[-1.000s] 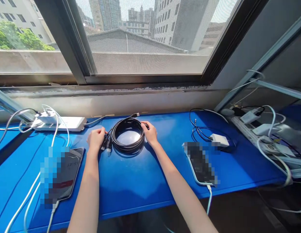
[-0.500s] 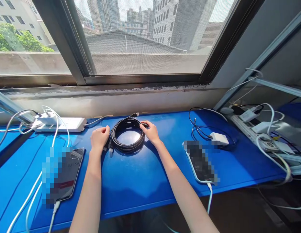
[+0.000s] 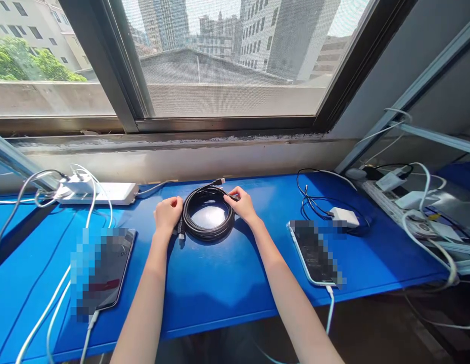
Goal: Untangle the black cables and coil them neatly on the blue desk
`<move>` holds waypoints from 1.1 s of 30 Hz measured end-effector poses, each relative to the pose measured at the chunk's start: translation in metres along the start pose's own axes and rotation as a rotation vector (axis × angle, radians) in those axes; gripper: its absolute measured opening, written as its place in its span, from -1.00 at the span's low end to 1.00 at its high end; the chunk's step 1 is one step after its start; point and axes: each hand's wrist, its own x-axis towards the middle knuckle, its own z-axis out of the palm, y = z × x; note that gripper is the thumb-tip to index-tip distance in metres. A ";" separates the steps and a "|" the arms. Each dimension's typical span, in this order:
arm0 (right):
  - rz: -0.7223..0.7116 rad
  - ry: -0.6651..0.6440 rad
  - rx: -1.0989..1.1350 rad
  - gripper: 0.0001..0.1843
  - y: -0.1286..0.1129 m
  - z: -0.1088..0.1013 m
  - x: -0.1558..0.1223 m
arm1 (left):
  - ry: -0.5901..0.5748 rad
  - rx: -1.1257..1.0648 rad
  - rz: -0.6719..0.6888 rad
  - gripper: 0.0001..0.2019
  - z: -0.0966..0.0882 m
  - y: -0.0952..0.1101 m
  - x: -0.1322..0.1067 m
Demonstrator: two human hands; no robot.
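A black cable (image 3: 208,235) is wound into a round coil of several turns on the blue tabletop. My left hand (image 3: 168,216) is closed at the coil's left side, its fingertips turned away from view against the turns. On the opposite side my right hand (image 3: 242,205) pinches the coil between thumb and fingers. One metal-tipped plug (image 3: 220,181) sticks out at the far edge of the coil. Another plug (image 3: 181,235) points toward me just below my left hand.
A phone (image 3: 111,275) with a white charging lead lies left, a second phone (image 3: 313,258) right. Behind the left one stands a white power strip (image 3: 115,193). A white adapter (image 3: 344,217) with thin black wire sits at right. The blue table (image 3: 220,288) meets a windowed wall.
Both hands and the coil have shifted slightly to the right together. The view has also moved a little. My grip looks much the same.
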 end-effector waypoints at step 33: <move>-0.020 -0.032 0.038 -0.67 0.004 0.000 0.005 | -0.106 -0.065 0.062 -0.72 0.013 0.016 -0.007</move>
